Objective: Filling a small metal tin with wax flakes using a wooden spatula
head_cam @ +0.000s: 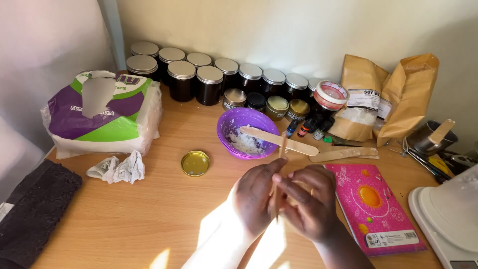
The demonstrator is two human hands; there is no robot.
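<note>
Both hands meet low in the middle of the wooden surface [149, 214]. The left hand [256, 197] and the right hand [311, 201] are closed together around a thin wooden stick [280, 174], which stands nearly upright between the fingers, its top poking out toward 12 o'clock. Something small may sit inside the right hand's curl, but the fingers hide it.

Just past the stick's tip, at 12 o'clock, a purple bowl [229, 124] holds white flakes, with a broad wooden spatula [279, 141] lying across its rim. A gold lid [195, 163] lies at 10 o'clock from the hands, crumpled tissue [117, 169] further out at 9 o'clock. A pink notebook [373, 209] lies just beside the right hand at 3 o'clock. Dark jars [209, 84] with silver lids line the wall.
</note>
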